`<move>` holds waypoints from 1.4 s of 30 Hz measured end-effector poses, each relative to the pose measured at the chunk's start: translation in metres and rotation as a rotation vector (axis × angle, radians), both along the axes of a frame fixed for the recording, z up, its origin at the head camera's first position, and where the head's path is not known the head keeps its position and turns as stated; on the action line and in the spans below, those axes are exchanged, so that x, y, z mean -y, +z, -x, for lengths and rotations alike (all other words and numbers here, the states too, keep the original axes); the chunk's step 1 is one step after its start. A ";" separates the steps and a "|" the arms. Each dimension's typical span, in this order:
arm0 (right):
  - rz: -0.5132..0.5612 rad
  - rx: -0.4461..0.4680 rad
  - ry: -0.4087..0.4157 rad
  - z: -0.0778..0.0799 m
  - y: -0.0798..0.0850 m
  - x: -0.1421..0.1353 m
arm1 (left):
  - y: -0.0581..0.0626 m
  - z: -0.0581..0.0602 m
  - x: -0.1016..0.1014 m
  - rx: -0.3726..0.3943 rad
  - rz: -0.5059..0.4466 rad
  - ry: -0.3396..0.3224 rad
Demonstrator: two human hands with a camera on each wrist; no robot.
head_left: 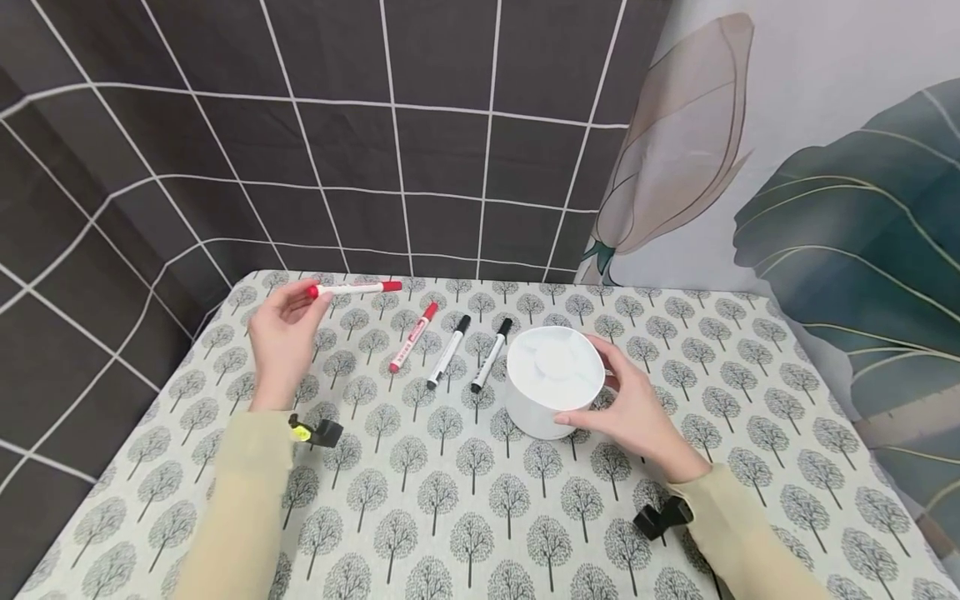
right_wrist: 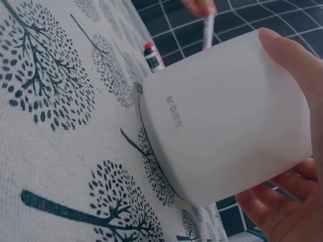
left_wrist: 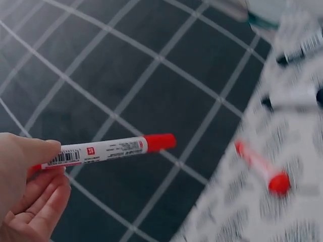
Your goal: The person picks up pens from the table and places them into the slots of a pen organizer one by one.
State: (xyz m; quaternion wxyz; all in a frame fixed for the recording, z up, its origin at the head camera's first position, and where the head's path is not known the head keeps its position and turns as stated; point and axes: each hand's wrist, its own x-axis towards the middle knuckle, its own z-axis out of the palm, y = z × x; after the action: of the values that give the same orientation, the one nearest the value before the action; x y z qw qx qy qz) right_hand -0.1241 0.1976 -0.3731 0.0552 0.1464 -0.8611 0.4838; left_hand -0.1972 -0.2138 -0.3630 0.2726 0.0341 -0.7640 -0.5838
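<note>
Nearest me, two pale yellow sleeves (head_left: 243,500) reach in over a surface (head_left: 420,550) spread with a tree-print cloth, a small black device (head_left: 318,432) at each wrist. The right hand (head_left: 637,408) is clasped round the side of a white round container (head_left: 532,417), thumb on the near side and fingers around the right. The container stands upright on the cloth, small grey lettering on its wall; its top looks pale and perhaps divided, though I can't make it out well through the glare.

Just left of it lie two white markers with black caps, the closer one (head_left: 491,356) to the container and its neighbour (head_left: 448,352) beside it, both slanting away. Next comes a red-capped marker (head_left: 413,337), slanting likewise, apart from the others.

Further left, the left hand (head_left: 283,342) pinches another red-and-white marker (head_left: 356,289) by one end between thumb and fingers, holding it up off the cloth, its red cap pointing right.

Behind everything hangs a dark sheet (head_left: 442,150) with white grid lines, and to the right a pale curtain (head_left: 847,100) with big leaves.
</note>
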 end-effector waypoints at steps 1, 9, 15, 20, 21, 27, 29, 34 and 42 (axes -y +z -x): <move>0.002 0.003 0.000 0.000 0.000 0.000 | 0.007 -0.003 -0.005 -0.033 -0.027 -0.019; 0.011 0.017 0.011 0.001 0.000 -0.001 | 0.052 -0.032 -0.054 -0.182 -0.074 -0.186; 0.027 0.022 0.015 0.006 -0.009 -0.005 | 0.066 -0.044 -0.086 -0.243 -0.134 -0.332; 0.024 0.002 0.015 0.017 -0.030 -0.014 | 0.072 -0.045 -0.107 -0.286 -0.197 -0.420; 0.025 0.002 0.017 0.017 -0.029 -0.014 | 0.072 -0.045 -0.111 -0.281 -0.198 -0.435; 0.043 0.001 0.031 0.008 -0.012 -0.007 | 0.069 -0.047 -0.132 -0.222 -0.163 -0.538; 0.045 0.002 0.035 0.005 -0.006 -0.004 | 0.066 -0.047 -0.138 -0.198 -0.139 -0.569; 0.033 0.010 0.028 0.002 0.001 -0.002 | 0.060 -0.046 -0.149 -0.125 -0.077 -0.648; 0.028 0.027 0.014 0.001 -0.001 -0.001 | 0.050 -0.043 -0.145 -0.048 0.018 -0.643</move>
State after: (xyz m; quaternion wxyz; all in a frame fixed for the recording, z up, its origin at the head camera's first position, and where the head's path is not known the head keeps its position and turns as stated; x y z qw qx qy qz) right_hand -0.1254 0.1989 -0.3737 0.0423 0.1453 -0.8539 0.4979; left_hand -0.1541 -0.0691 -0.3125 0.0925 -0.2254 -0.7341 -0.6339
